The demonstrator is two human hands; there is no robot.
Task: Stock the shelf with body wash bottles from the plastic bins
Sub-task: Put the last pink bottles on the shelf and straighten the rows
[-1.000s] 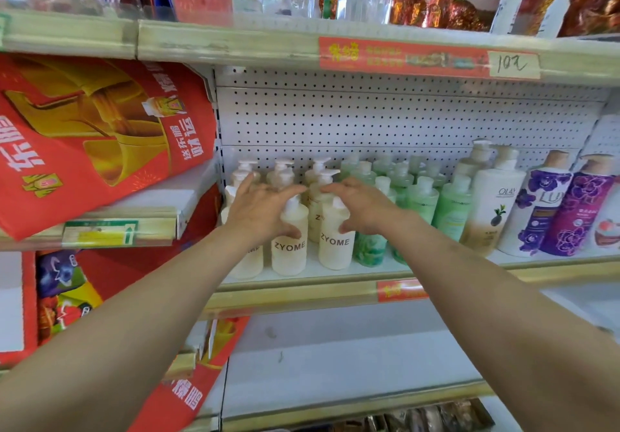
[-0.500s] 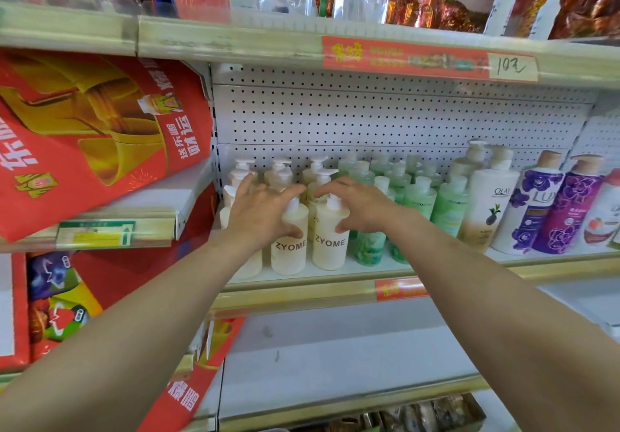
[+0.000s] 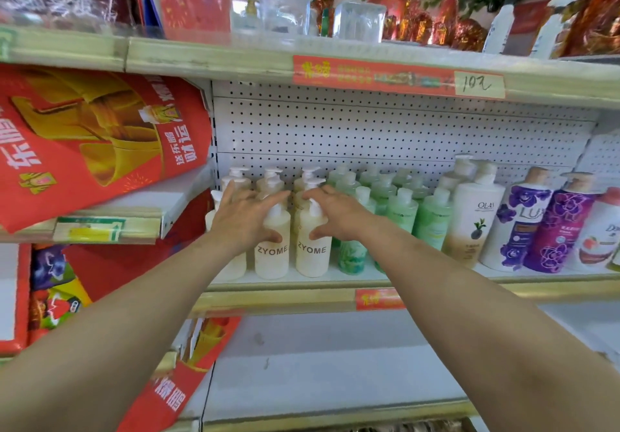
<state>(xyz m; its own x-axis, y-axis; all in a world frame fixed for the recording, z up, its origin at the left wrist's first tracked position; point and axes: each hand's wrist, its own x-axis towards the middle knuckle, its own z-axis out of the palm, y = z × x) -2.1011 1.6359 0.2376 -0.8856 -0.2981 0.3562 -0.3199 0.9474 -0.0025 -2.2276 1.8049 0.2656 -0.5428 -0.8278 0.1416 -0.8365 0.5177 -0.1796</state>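
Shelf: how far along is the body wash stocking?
Done: cream bottles stand in rows on the shelf, next to the green bottles.
In hand: the left hand rests on the left ZYOME bottle and the right hand on the right ZYOME bottle, seemingly squaring up the front row.
Left: unclear. The bins are out of view, so remaining stock cannot be judged.

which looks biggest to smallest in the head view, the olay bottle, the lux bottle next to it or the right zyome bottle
1. Olay bottle, only slightly larger than the next.
2. Lux bottle next to it.
3. right ZYOME bottle, plainly smallest.
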